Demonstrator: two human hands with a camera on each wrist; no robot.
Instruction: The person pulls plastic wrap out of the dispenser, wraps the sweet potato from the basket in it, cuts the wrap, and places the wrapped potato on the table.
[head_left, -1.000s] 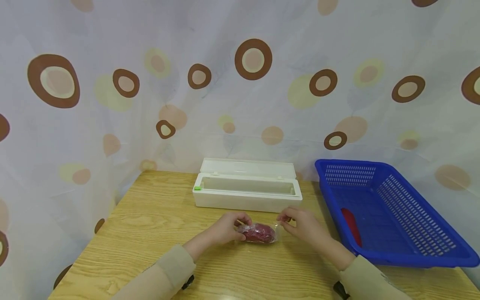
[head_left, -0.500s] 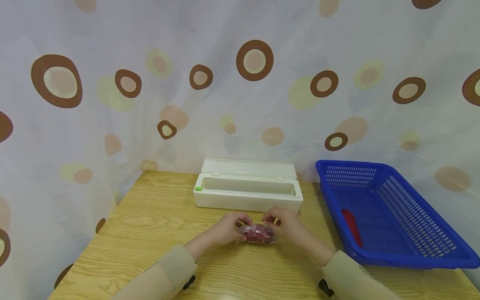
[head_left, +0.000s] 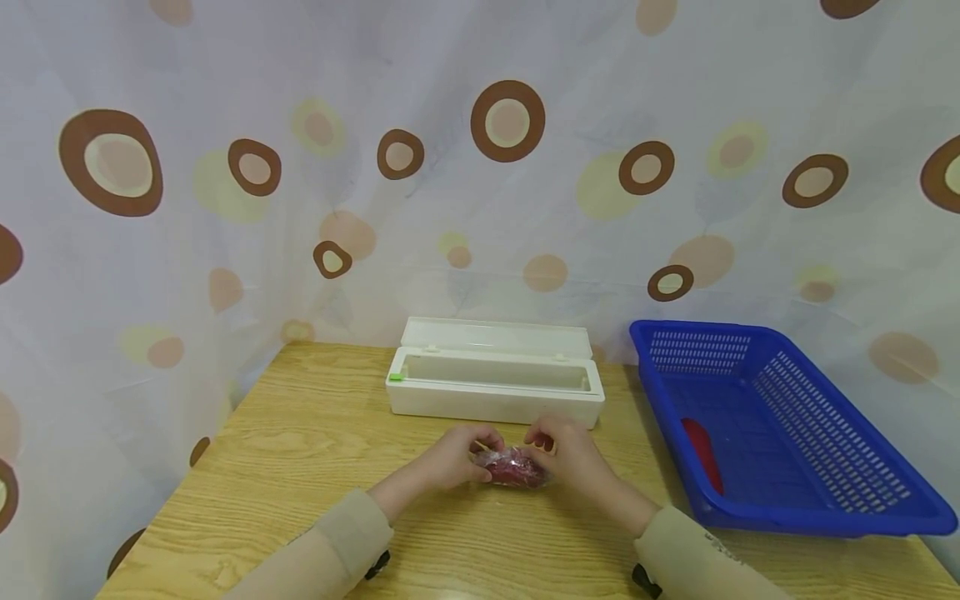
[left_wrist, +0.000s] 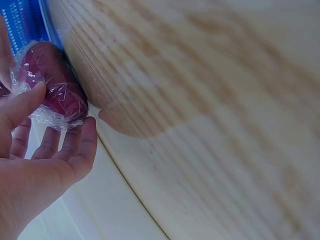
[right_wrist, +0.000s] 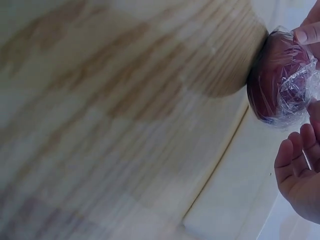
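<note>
On the table, in front of the person, lies a dark red oblong item [head_left: 516,472] wrapped in clear cling film. The left hand [head_left: 452,458] holds its left end, thumb pressed on the film and fingers curled at the far side, as the left wrist view shows of this hand [left_wrist: 47,165]. At the right end, the right hand [head_left: 573,458] pinches the film against the item with bent fingers. Crinkled film [right_wrist: 295,92] bunches near the right fingertips in the right wrist view, with the other fingers curled beside it.
Behind the hands stands a long white cling film dispenser [head_left: 495,406] with its lid raised and a green tab at its left. A blue plastic basket [head_left: 765,450] on the right holds a red elongated thing [head_left: 703,456]. A patterned curtain [head_left: 480,208] hangs behind the wooden table [head_left: 300,442].
The right hand has moved left from beyond the item's right end, bringing the loose film end in over it. The left hand has kept its hold in the same place.
</note>
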